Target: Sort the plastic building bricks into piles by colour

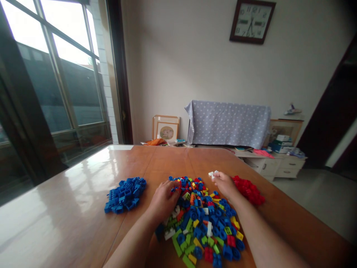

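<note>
My right hand (224, 183) is closed on a white toy brick (212, 174), pinched at the fingertips beyond the far right side of a mixed heap of toy bricks (205, 219). Whether more than one white piece is there is hard to tell. At the heap's left edge, my left hand (165, 197) has its fingers bent, and a red toy brick (175, 189) shows between thumb and forefinger. The heap holds blue, green, yellow, orange, white and red pieces. Part of it is hidden under my left hand.
A pile of blue bricks (125, 194) lies left on the brown table (167, 160). Red bricks (248, 190) are piled to the right, beside my right forearm. Beyond the table stand a cloth-covered object (228, 124), framed pictures (166, 130) and a white cabinet (287, 167).
</note>
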Demonstrator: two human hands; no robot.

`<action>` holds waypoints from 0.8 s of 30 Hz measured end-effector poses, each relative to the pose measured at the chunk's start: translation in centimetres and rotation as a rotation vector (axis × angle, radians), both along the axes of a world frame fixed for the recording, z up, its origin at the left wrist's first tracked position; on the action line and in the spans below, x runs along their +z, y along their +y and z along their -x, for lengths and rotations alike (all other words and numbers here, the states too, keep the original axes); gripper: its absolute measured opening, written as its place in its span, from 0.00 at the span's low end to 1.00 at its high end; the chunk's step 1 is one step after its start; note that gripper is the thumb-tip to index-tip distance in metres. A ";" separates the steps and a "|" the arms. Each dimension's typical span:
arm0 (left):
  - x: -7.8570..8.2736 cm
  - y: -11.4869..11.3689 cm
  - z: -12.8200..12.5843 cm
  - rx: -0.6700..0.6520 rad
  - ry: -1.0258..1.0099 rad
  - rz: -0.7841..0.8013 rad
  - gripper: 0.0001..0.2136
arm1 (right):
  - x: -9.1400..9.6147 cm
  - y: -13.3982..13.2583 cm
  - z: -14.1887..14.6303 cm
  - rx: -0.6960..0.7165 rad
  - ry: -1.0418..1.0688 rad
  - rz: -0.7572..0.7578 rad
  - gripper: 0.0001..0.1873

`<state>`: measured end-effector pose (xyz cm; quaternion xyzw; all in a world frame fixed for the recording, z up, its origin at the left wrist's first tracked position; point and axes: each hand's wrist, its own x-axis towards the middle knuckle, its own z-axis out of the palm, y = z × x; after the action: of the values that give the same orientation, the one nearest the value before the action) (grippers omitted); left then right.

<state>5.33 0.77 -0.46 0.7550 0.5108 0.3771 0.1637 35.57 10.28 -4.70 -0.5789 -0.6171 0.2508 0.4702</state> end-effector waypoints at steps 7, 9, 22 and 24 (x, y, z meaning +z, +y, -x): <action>1.0 -0.9 -0.3 -0.134 0.063 0.008 0.11 | 4.1 -4.5 4.6 0.367 -0.169 0.000 0.15; 1.0 -1.1 -0.3 -0.160 0.087 0.006 0.12 | 5.0 -6.2 6.1 0.440 -0.287 -0.064 0.16; 0.5 -0.6 -0.3 -0.124 0.129 -0.009 0.06 | 5.1 -7.9 8.2 0.432 -0.548 -0.172 0.03; 0.4 -0.7 -0.4 -0.121 0.128 -0.019 0.04 | 5.3 -8.0 8.2 0.449 -0.542 -0.175 0.03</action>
<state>5.71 0.10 -0.03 0.8087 0.4699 0.3221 0.1462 27.42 2.32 0.59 -0.4320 -0.8502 0.1313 0.2707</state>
